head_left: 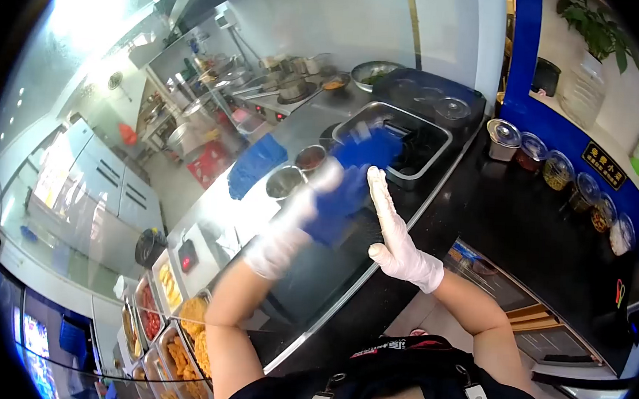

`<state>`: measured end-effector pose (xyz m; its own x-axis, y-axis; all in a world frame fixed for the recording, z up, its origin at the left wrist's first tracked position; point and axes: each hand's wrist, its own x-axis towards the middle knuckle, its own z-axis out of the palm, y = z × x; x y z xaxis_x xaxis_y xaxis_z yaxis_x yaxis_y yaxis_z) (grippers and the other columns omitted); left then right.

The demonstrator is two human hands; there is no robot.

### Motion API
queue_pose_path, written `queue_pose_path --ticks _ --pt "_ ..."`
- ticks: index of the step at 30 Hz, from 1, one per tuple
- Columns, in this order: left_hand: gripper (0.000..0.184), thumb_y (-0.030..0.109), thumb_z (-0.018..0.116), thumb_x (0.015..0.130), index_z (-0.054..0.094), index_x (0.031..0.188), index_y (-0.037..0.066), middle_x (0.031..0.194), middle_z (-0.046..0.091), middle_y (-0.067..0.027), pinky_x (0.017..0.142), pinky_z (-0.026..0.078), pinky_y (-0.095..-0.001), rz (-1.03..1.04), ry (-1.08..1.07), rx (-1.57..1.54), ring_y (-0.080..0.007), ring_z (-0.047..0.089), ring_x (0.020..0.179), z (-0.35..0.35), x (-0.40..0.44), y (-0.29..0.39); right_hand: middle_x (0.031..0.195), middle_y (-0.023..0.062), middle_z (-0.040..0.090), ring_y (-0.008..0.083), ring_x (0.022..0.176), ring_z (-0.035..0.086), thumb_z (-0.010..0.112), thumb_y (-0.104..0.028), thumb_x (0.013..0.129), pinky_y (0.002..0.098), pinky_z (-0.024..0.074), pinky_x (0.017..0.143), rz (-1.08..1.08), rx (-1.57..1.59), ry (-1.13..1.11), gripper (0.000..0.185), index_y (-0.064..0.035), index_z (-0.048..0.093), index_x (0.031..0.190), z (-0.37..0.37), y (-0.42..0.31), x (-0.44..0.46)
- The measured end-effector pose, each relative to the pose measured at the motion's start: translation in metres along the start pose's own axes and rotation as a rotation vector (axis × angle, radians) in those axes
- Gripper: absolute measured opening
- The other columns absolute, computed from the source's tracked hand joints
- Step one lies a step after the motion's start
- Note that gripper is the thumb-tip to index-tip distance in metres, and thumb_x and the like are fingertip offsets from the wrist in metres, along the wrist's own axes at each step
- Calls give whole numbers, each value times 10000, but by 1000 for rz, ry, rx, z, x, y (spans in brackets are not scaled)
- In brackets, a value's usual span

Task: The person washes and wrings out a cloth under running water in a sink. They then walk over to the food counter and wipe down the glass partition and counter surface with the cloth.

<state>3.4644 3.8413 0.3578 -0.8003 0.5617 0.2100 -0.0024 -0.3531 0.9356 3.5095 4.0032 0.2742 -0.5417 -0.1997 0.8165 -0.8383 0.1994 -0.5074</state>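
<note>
My left hand [296,216], in a white glove and smeared by motion, grips a blue cloth [346,186] that hangs over the glass panel [316,261]. The cloth is blurred too, and some of my left fingers are hidden against it. My right hand [399,241], also in a white glove, is held flat beside the cloth, fingers straight and thumb apart. It holds nothing; whether it touches the glass I cannot tell. Past the cloth lies a rectangular metal tray [432,159].
Metal trays of fried food [182,356] stand at the lower left. Another blue cloth [257,165] lies near a round metal container [285,183]. Several lidded jars [557,170] line the black counter [509,211] on the right. Behind are pans [375,73] and a stove.
</note>
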Motion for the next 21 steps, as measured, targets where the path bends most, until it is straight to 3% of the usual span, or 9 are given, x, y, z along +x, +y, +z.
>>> queue_pose_path --ticks 1,4,7,8,12,16,17,19,21 --pt "544 326 480 928 332 1376 56 1336 445 -95 1058 320 -378 -280 5 -103 -219 428 1224 5 0 -29 1484 228 100 348 1388 59 349 -606 881 405 45 1115 24 61 14 897 61 72 1413 -1 -1 1" --pt "476 300 407 966 324 1386 90 1325 448 -69 1029 357 -326 -599 -74 -335 -179 468 1175 -48 -23 -167 1483 223 123 332 1390 73 363 -604 877 402 53 1115 89 193 50 902 66 84 1411 1 -3 -1" --pt "451 292 470 948 398 1346 90 1239 520 -35 947 402 -286 -740 -75 -259 -138 511 1078 -88 -48 -242 1479 220 138 335 1388 85 380 -589 878 399 64 1115 80 128 36 891 71 96 1407 0 -8 1" --pt "423 284 468 950 429 1320 83 1196 546 -32 927 412 -282 -593 -145 -94 -133 524 1045 -81 -48 -232 1478 221 139 335 1388 86 390 -587 875 397 67 1116 71 119 56 895 70 99 1407 2 -9 1" --pt "382 328 469 943 512 1224 72 1120 584 -37 896 435 -290 -643 -130 -258 -141 551 993 -61 -27 -187 1479 221 137 329 1389 88 402 -585 872 398 64 1116 83 94 71 903 82 102 1401 5 -13 1" --pt "522 290 494 924 351 1341 11 1305 448 -123 1019 364 -352 -568 -64 -85 -214 448 1186 28 18 -2 1483 214 133 320 1391 80 396 -574 882 397 64 1117 93 162 102 882 73 105 1405 7 -13 -1" --pt "539 325 539 895 397 1311 13 1249 504 -124 996 396 -353 -505 -78 -281 -232 504 1129 25 33 15 1483 212 132 317 1391 80 397 -571 884 397 62 1117 103 180 111 877 71 103 1406 9 -14 -2" --pt "493 454 508 891 530 1190 62 1074 604 -76 811 489 -342 -196 -61 -171 -204 593 916 44 58 79 1484 211 128 314 1392 77 399 -565 886 399 60 1117 89 148 114 873 69 101 1407 12 -12 -4" --pt "517 425 530 874 518 1186 13 1091 601 -141 855 494 -386 52 -191 -206 -269 597 942 54 74 143 1486 209 123 312 1393 73 402 -558 888 401 58 1117 87 111 117 867 67 99 1408 14 -13 -3"
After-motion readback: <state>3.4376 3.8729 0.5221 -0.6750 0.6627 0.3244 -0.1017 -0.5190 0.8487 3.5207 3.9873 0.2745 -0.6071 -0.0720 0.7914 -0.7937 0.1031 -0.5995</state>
